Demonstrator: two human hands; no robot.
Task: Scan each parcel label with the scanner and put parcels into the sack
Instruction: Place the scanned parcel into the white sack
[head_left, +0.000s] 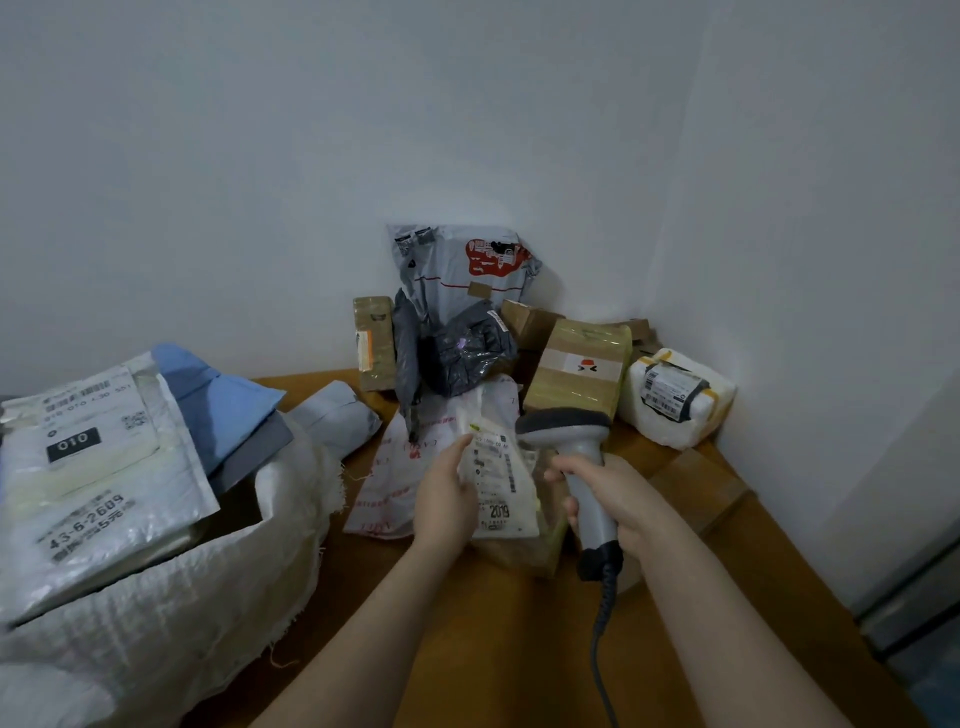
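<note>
Right hand is wrapped round the handle of the corded barcode scanner, while the left hand grips the labelled parcel just beside it, low over the table. Scanner head looks to be pointing past the label, and a fingertip lies on it, so the read could easily miss. Woven sack on the left holds a silver bubble mailer, a blue mailer and a grey mailer.

Brown wooden table in a room corner, crowded with parcels.
From its middle: a white woven sack at nine o'clock, a pale grey mailer at ten, a white red-printed mailer and a labelled parcel near centre, a taped box at twelve, a taped carton at one, a foam-wrapped parcel at two.
</note>
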